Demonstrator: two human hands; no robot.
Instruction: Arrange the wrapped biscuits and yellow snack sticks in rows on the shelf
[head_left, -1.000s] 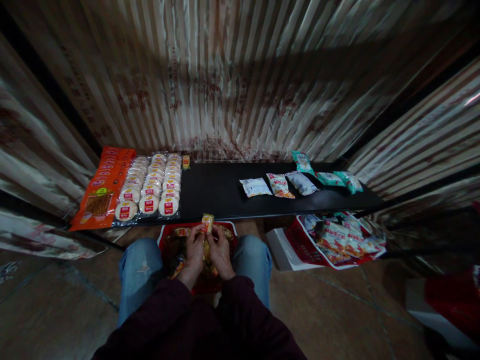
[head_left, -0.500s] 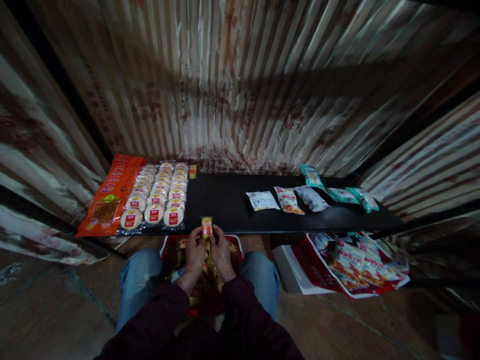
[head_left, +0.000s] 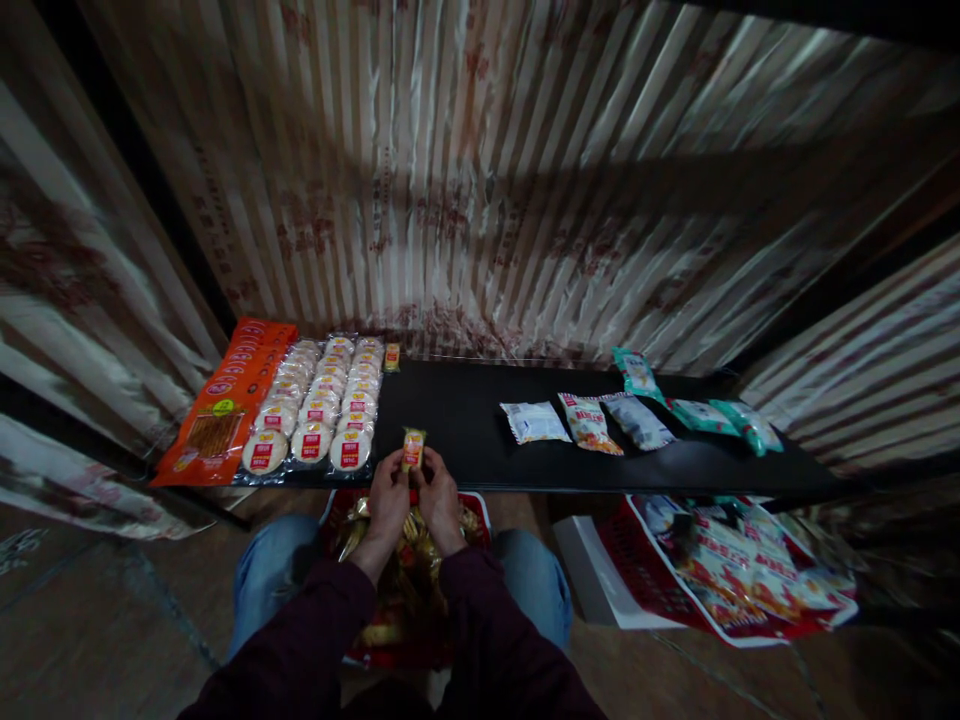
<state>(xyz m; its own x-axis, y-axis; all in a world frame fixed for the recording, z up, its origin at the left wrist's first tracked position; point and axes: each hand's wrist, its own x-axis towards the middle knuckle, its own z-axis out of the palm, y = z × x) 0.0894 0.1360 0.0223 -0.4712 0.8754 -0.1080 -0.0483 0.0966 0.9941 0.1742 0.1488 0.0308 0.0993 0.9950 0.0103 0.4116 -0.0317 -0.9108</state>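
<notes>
nearest you is a red basket (head_left: pixel 411 657); above it your left hand (head_left: pixel 390 500) and right hand (head_left: pixel 439 498), nearly closed, pinch a small packet (head_left: pixel 413 450) over the front edge of the black shelf (head_left: pixel 457 420). its long axis points away from you; beyond, there's room between round crackers (head_left: pixel 320 408) and small bags (head_left: pixel 589 423). the packet is yellow, red-labelled.

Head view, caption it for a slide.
Left hand and right hand hold a small yellow packet by a black shelf.

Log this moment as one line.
hands: left hand and right hand hold small yellow-and-red wrapped packet | location: front edge of long black shelf | below: red plastic basket of gold-wrapped packets
</notes>
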